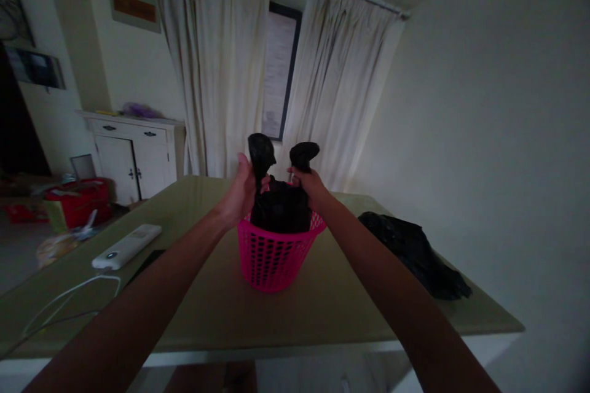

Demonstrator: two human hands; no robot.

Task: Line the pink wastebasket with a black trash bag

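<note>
A pink plastic basket [271, 258] with holes in its wall stands on the table in front of me. Inside it sits a black plastic bag [282, 209], whose two bunched ends stick up above the rim. My left hand [244, 187] is closed round the left end, its thumb pointing up. Round the right end, my right hand [310, 185] is closed too. Both hands are at the height of the basket's rim or just above it, one on each side. The bag hides the inside of the basket.
Another black plastic bag [410, 249] lies crumpled on the green tabletop [332, 313], at the right near the wall. A white power strip [128, 247] with cables lies at the left, beside a dark flat object [146, 263]. Behind are curtains [225, 73] and a white cabinet [120, 156].
</note>
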